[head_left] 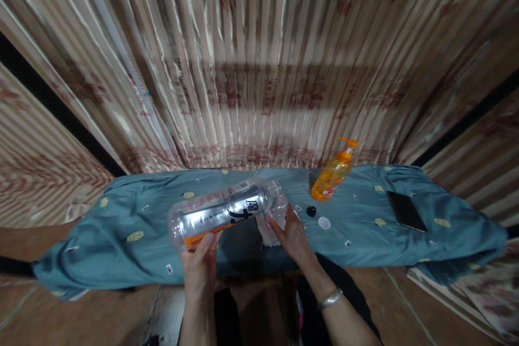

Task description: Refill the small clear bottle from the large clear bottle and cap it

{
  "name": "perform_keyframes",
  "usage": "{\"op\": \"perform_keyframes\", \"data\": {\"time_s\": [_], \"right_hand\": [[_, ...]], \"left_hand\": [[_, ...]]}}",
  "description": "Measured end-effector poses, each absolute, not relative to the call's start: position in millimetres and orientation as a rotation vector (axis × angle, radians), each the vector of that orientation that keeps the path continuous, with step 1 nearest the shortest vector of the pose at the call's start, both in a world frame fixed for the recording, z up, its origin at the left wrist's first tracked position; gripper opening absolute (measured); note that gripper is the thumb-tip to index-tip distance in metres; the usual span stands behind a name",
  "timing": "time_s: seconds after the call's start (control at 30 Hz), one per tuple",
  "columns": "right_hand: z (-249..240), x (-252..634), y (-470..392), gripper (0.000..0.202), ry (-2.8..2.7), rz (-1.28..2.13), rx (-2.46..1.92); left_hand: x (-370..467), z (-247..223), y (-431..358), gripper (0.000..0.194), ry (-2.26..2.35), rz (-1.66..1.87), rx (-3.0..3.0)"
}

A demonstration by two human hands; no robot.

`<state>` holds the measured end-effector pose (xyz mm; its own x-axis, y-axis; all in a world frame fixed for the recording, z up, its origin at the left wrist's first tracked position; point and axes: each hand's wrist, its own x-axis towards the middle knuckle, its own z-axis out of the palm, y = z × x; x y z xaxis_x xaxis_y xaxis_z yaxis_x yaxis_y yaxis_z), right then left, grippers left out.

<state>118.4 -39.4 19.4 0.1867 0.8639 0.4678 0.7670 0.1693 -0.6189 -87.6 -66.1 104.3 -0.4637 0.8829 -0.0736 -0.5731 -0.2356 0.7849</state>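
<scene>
A large clear plastic bottle (221,213) with a silver and orange label is held on its side over the cloth-covered surface. My left hand (201,259) is closed around its lower left end from below, thumb on the label. At the clear right end of the bottle, my right hand (290,232) grips with bent fingers; the exact contact of its fingertips is partly hidden. Under that end lies a pale, crumpled, see-through piece (268,235), its kind unclear. A small black cap (311,211) and a white disc (324,223) rest to the right of my right hand.
A pump bottle (332,177) of orange liquid stands toward the back. Farther right lies a dark flat device (406,211), like a phone or tablet. Green patterned cloth (141,211) covers the long, narrow surface. Pleated curtains (251,65) and dark poles (60,108) surround it.
</scene>
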Motion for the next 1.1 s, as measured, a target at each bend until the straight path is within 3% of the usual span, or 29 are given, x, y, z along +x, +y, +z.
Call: {"op": "perform_keyframes", "data": {"time_s": [0.33, 1.1], "right_hand": [[20.3, 120.1, -41.5, 0.066, -1.587, 0.213, -1.651], [15.7, 119.1, -39.3, 0.075, -1.607, 0.159, -1.676]], "left_hand": [[-85.6, 102.1, -62.8, 0.046, 0.907, 1.885, 0.396], [-84.4, 102.1, -63.9, 0.041, 0.866, 1.909, 0.538]]}}
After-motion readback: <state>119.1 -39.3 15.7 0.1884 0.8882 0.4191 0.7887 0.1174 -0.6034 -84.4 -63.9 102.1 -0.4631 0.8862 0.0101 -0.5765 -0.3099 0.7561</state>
